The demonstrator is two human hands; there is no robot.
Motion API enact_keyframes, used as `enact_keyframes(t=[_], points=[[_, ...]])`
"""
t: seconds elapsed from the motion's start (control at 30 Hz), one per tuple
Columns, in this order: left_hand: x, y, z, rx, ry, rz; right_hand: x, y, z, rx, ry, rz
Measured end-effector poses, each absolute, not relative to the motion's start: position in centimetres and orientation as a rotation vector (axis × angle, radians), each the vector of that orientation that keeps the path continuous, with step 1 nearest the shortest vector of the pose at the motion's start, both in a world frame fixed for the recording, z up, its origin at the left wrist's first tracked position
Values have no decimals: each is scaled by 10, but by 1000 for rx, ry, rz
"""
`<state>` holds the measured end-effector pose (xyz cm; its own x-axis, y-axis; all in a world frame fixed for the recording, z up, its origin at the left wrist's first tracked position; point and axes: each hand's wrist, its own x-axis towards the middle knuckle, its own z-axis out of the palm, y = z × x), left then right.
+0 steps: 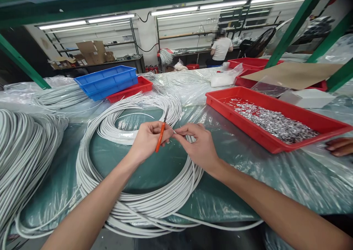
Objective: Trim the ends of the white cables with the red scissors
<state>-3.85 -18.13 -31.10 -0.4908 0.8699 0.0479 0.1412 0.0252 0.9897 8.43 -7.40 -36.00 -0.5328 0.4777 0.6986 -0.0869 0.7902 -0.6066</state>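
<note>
My left hand [150, 138] is closed around a slim orange-handled tool [160, 136] with a thin dark tip pointing up; its exact kind is hard to make out. My right hand [197, 143] pinches a white cable [174, 131] end, its fingertips meeting those of my left hand. Only a small bit of that end shows between the fingers. Below both hands lies a large coil of white cable [154, 206] on the plastic-covered table. A smaller white coil [118, 134] rests just behind it.
To the right, a red tray [242, 132] holds many small shiny metal pieces [278, 123]. Another person's hand [340, 146] is at the right edge. A thick cable bundle [24, 158] lies left; a blue tray [107, 81] sits on a red tray [132, 89]. Green posts [296, 27] frame the table.
</note>
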Motion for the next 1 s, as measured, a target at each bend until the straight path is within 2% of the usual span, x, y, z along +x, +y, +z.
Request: enact_keyframes(t=[0.43, 0.7, 1.0], points=[[-40, -181, -311, 1053, 1715, 1490, 86, -75, -359, -332, -2005, 818], [-40, -182, -311, 1054, 1686, 1486, 84, -74, -356, -278, -1869, 1410], [-41, -183, -310, 1048, 1624, 1510, 80, -71, -352, -217, -1781, 1680]])
